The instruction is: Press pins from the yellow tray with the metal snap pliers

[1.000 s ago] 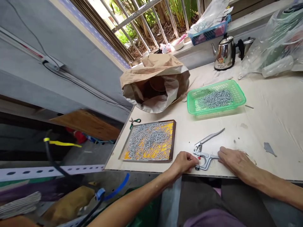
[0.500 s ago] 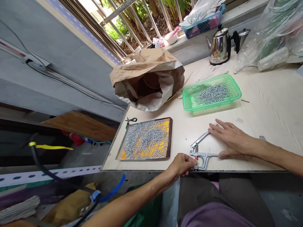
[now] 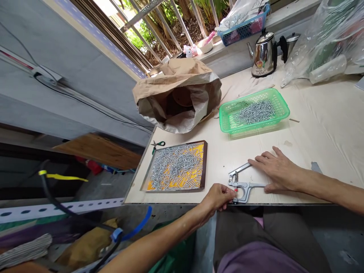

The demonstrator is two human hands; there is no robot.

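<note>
Hand press pliers (image 3: 247, 192), grey metal with a spring and a small red part by the jaw, lie at the table's front edge with their handles spread. My right hand (image 3: 280, 170) spans the handles: fingertips press on the upper handle's end and the thumb is at the lower one. My left hand (image 3: 220, 196) is closed in a pinch at the jaw; whatever is between its fingertips is too small to make out. To its left, a shallow tray (image 3: 205, 167) carries many short silvery bead-like pieces (image 3: 179, 163) over a yellow bottom.
Farther back stands a green plastic basket (image 3: 227, 128) with more silvery pieces. An open brown paper bag (image 3: 179, 83) is behind the tray, and small scissors (image 3: 157, 144) lie at its corner. A metal kettle (image 3: 263, 57) and plastic wrapping (image 3: 321, 53) occupy the back right.
My right hand has shifted slightly, its fingers now nearer the tip of the upper handle, which sits a little lower. My left hand keeps its pinch at the jaw.
</note>
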